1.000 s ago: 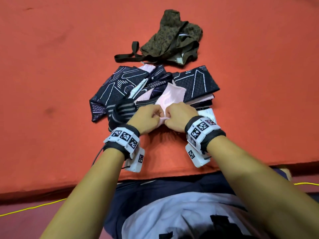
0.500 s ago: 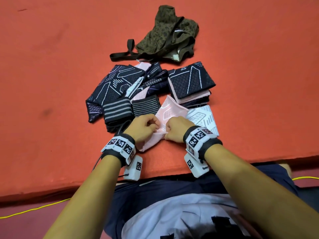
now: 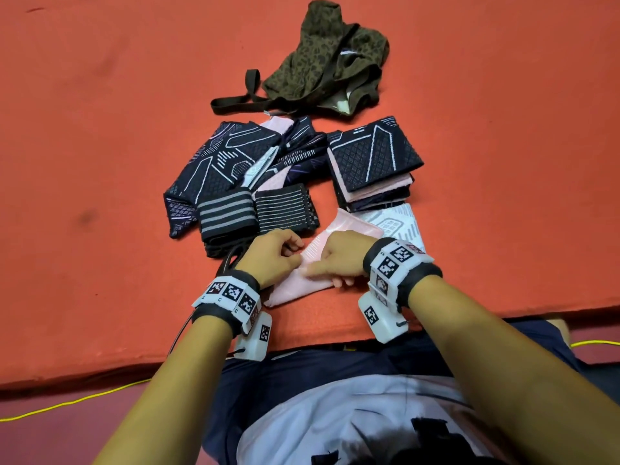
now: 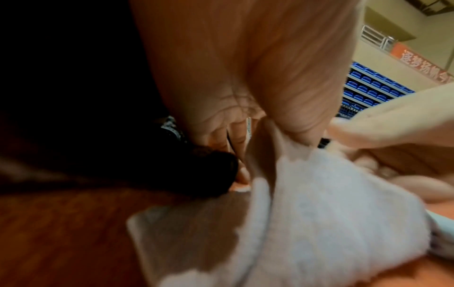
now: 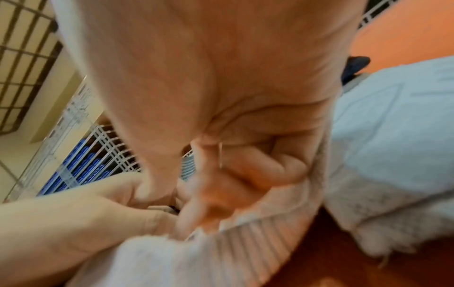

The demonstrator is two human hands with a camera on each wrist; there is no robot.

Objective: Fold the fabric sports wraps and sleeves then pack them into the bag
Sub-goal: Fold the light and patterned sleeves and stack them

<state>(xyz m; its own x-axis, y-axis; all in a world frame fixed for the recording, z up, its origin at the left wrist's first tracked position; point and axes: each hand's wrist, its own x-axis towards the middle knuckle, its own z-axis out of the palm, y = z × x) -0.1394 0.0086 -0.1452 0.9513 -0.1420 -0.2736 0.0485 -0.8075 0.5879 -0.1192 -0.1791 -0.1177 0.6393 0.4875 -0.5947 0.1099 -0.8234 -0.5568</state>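
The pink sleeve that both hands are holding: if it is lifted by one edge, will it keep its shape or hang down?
The pink sleeve would probably hang limp: it already bends and creases where the left hand and right hand pinch it. It looks thin and knitted, so likely light. Its ribbed surface suggests it will not slip easily from the fingers.

My hands (image 3: pixel 305 260) pinching sleeve (image 3: pixel 349 226) at near mat (image 3: pixel 100 129) edge; folded stack (image 3: pixel 372 162) lying far right, unfolded pile (image 3: pixel 228 162) far left, bag (image 3: pixel 328 58) farthest.
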